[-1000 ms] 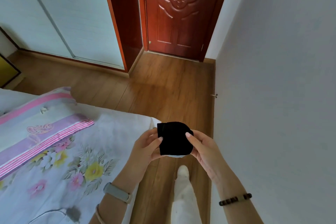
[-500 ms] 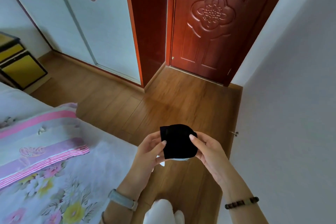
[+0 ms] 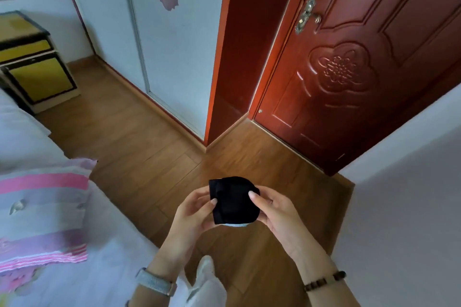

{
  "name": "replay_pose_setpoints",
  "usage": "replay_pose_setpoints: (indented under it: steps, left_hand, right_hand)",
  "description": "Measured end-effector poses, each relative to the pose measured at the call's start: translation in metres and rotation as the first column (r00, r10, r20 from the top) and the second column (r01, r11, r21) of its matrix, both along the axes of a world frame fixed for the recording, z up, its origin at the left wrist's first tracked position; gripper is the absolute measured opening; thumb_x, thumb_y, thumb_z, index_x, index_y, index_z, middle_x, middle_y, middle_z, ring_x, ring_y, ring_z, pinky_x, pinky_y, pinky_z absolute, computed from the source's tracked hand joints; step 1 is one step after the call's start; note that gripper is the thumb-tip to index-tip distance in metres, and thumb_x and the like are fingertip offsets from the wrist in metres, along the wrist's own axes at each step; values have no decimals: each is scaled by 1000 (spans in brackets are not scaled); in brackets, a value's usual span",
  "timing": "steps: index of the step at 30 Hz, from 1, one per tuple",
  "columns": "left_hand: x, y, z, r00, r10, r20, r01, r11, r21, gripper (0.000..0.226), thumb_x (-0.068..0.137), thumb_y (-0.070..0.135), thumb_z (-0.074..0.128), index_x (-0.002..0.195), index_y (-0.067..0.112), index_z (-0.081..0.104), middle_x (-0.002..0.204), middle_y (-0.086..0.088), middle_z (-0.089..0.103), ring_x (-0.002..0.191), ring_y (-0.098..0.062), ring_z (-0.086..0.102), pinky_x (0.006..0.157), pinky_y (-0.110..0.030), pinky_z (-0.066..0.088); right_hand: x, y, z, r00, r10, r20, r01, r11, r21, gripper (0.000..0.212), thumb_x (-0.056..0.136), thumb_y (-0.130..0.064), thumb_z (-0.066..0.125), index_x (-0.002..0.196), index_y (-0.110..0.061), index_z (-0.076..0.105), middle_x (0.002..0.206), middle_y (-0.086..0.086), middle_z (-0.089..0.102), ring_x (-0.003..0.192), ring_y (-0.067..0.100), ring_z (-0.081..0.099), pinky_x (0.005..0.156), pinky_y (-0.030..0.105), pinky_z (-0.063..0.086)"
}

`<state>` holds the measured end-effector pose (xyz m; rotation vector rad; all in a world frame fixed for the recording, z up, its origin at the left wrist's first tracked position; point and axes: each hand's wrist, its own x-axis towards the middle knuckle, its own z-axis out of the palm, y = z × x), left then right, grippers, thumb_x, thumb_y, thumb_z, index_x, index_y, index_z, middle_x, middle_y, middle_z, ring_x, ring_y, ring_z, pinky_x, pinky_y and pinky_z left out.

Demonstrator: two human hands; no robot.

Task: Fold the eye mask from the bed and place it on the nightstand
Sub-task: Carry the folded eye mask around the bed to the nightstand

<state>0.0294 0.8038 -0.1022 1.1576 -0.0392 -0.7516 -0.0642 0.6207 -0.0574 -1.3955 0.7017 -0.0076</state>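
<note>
Above the floor, both hands, left hand (image 3: 193,213) and right hand (image 3: 275,209), pinch the folded eye mask (image 3: 233,200) so it stays doubled.

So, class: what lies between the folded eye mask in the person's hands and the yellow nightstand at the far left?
In the head view, bare wooden floor and the bed's corner lie between the eye mask and the nightstand.

We see soft, even daylight with no hard shadows. A bright sheen lies on the wooden floor (image 3: 224,157) before the red door (image 3: 349,70). Wide-angle distortion bends the door frame and walls near the edges. The bedding (image 3: 42,207) and nightstand (image 3: 32,62) at left are smeared by blur.
</note>
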Motion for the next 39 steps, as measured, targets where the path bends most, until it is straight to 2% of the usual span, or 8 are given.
replay_pose_setpoints:
  steps: [4,7,11,16,23,29,36,39]
  left_hand:
    - [76,-12,11,996,86,10,-86,996,0,23,96,9,58,117,10,66,119,-17,72,106,-37,71,85,-49,60]
    - [129,-13,22,987,147,60,-148,989,18,23,97,7,56,118,8,64,119,-16,72,106,-36,72,82,-47,61]
    - [187,-6,34,961,266,77,-269,962,39,20,97,4,56,112,11,67,112,-11,76,97,-30,75,74,-41,62]
    - [243,11,44,914,386,127,-395,917,60,19,96,5,58,110,14,68,106,-6,78,96,-26,75,74,-39,63]
    - [334,35,39,860,478,179,-498,863,86,23,96,9,58,118,9,65,107,-3,78,99,-23,75,72,-31,62]
    - [434,54,36,795,583,168,-603,791,109,31,97,9,57,127,5,60,118,-16,73,105,-30,73,79,-35,63]
    - [527,70,39,737,658,157,-674,733,90,32,97,10,57,129,6,59,118,-16,73,105,-30,73,82,-36,62]
    - [561,80,42,716,681,153,-697,712,91,31,96,10,57,127,9,60,114,-13,74,101,-26,74,82,-35,62]
  right_hand:
    - [93,-19,17,996,83,-9,-84,996,-6,31,93,-28,70,122,-17,71,121,4,76,115,20,72,99,42,58]
    - [157,-24,22,991,132,16,-132,991,2,25,94,-26,70,117,-19,73,119,4,77,112,19,73,91,35,61]
    - [232,-20,24,981,177,85,-185,978,100,25,93,-18,70,116,-9,73,120,12,76,114,25,72,85,30,61]
    - [314,-10,23,950,296,100,-306,945,112,28,95,-19,68,119,-5,71,124,16,73,117,28,70,95,39,59]
    - [436,7,13,859,503,93,-510,858,67,28,93,-26,72,118,-14,72,124,12,73,116,22,71,96,38,58]
    - [564,29,7,767,629,127,-635,773,6,17,92,-27,72,109,-27,75,112,1,78,109,14,73,83,24,60]
    - [682,50,6,694,706,141,-714,700,8,33,94,-24,69,125,-13,69,125,13,72,119,24,69,99,42,58]
    - [722,62,6,669,730,140,-737,676,0,32,95,-23,69,125,-13,69,124,12,73,118,23,69,100,42,57]
